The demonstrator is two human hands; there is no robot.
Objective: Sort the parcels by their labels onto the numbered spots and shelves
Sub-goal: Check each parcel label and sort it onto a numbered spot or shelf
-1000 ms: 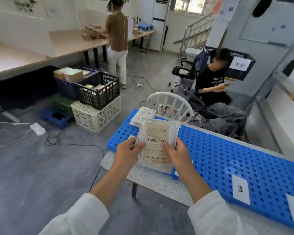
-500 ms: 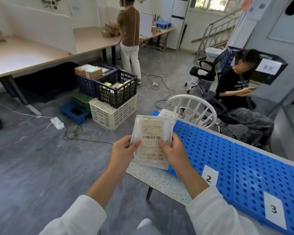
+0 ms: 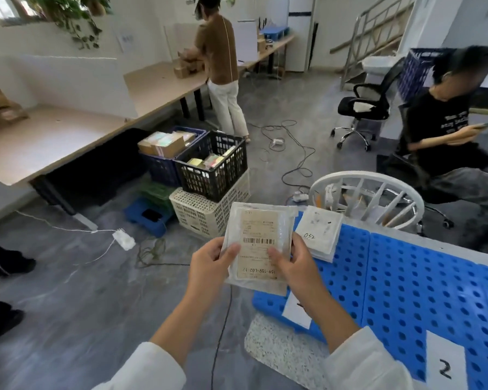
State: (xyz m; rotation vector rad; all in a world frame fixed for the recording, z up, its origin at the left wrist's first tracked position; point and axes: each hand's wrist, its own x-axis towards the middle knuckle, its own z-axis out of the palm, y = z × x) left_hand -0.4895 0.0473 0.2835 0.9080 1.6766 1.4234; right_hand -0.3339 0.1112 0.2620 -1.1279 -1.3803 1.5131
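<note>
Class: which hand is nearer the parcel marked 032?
Right. The right hand is just beside the 032 parcel; the left hand is farther, beyond the held parcel.

The blue perforated plastic board [image 3: 406, 277] on the speckled counter [image 3: 273, 347] lay bare across its middle, open from the near edge. A stack of flat white parcels [image 3: 319, 235] filled its far left corner, the white spindle-back chair [image 3: 358, 174] just behind. Stacked plastic crates [image 3: 212, 175] stood on the floor to the left, well apart.
</note>
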